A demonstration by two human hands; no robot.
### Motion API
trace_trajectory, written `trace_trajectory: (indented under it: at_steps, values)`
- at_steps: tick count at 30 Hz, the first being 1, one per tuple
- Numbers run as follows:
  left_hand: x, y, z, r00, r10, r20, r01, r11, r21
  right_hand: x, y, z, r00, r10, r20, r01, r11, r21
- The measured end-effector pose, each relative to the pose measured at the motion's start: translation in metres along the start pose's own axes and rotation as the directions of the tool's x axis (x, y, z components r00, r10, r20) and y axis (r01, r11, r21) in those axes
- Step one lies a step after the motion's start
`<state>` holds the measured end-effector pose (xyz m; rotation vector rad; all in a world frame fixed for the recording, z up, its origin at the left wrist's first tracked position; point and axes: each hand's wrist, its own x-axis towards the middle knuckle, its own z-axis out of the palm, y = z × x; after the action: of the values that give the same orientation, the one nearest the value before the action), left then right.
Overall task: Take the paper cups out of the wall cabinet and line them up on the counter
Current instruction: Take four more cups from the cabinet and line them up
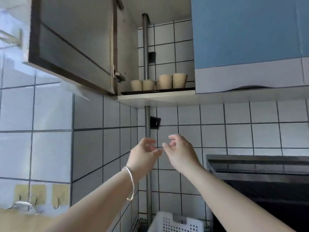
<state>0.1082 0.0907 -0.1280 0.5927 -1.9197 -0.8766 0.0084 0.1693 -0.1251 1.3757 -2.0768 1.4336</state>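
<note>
The wall cabinet (155, 52) stands open, its door (73, 47) swung out to the left, so the inside is free to reach. Four paper cups (158, 82) sit on a dark tray (157, 92) on the lowest shelf, close to the front edge. They stand upside down in a row, approx. touching each other; the two on the right look taller, perhaps because each is 2 cups stacked, but I cannot tell for sure.

Both hands are raised in front of the tiled wall (234, 128), well below the shelf. The left hand (145, 153) wears a thin bangle (130, 183) on the wrist. Its fingers are loosely curled and hold nothing. The right hand (179, 150) is just beside it, fingers also half bent and empty, thumb and forefinger near each other. The tips of both hands almost meet in front of the vertical pipe (148, 124).

I judge that no cup is taken yet, so the task is at its very start. The hands seem ready to go up together, maybe to take the tray or 2 cups at once.

The counter itself is not in view. At the bottom there is only a white perforated basket (175, 222), and at the right a dark range hood (260, 173). Some hooks (57, 205) hang on the left wall.
</note>
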Motion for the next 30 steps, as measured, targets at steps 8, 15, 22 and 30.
trace_trajectory:
  at_steps: [8, 15, 22, 30]
  values:
    - [0.115, 0.051, 0.004, 0.953, 0.237, -0.191, -0.229, 0.971, 0.065, 0.138, -0.004, -0.038, 0.949, -0.181, -0.258, 0.175, 0.983, -0.046]
    - [0.203, 0.092, -0.003, 0.898, 0.363, -0.250, -0.348, 0.932, 0.102, 0.212, -0.026, -0.056, 0.898, -0.255, -0.358, 0.234, 0.967, -0.102]
    - [0.277, 0.108, 0.006, 0.894, 0.400, -0.204, -0.334, 0.896, 0.293, 0.261, -0.034, -0.056, 0.873, -0.299, -0.386, 0.120, 0.898, -0.424]
    - [0.315, 0.114, 0.007, 0.919, 0.382, -0.099, -0.355, 0.910, 0.216, 0.302, -0.032, -0.055, 0.916, -0.103, -0.387, -0.117, 0.855, -0.506]
